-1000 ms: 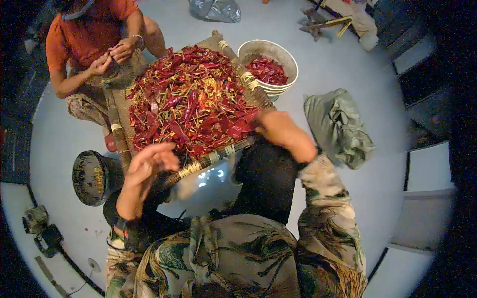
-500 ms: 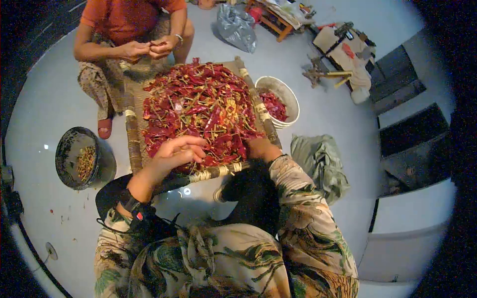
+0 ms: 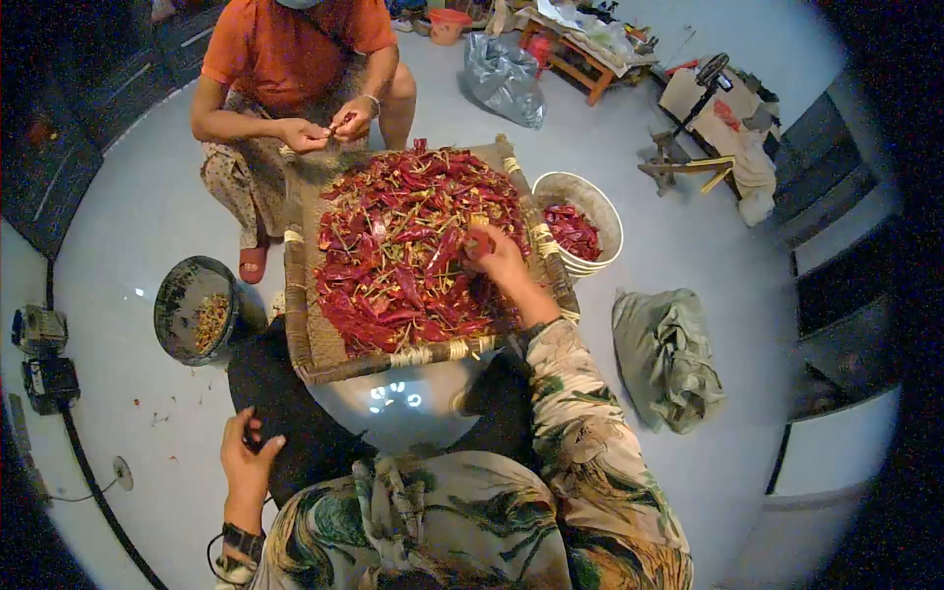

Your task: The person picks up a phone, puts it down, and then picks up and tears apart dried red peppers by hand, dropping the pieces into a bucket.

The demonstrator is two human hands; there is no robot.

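Dried red chillies [image 3: 393, 256] are heaped on a woven tray with a wooden frame [image 3: 295, 265]. My right hand [image 3: 497, 258] is at the right side of the heap, its fingers curled at the chillies; what lies between the fingertips is too small to name. My left hand [image 3: 246, 454] is off the tray at the lower left, above my dark trouser leg, with fingers bent and apart and nothing visible in it. The black bucket [image 3: 246, 324] with small yellowish-brown bits stands beyond it.
A white bucket [image 3: 612, 221] with red chillies stands right of the tray. A green sack [image 3: 669, 359] lies nearer on the floor. Across the tray a person in an orange shirt [image 3: 285, 59] squats, both hands pinched together. A grey plastic bag [image 3: 503, 81] lies behind.
My left hand has left the tray's near edge and dropped to the lower left. My right hand has moved up and inward over the chillies. The view has shifted, showing more beyond the tray.
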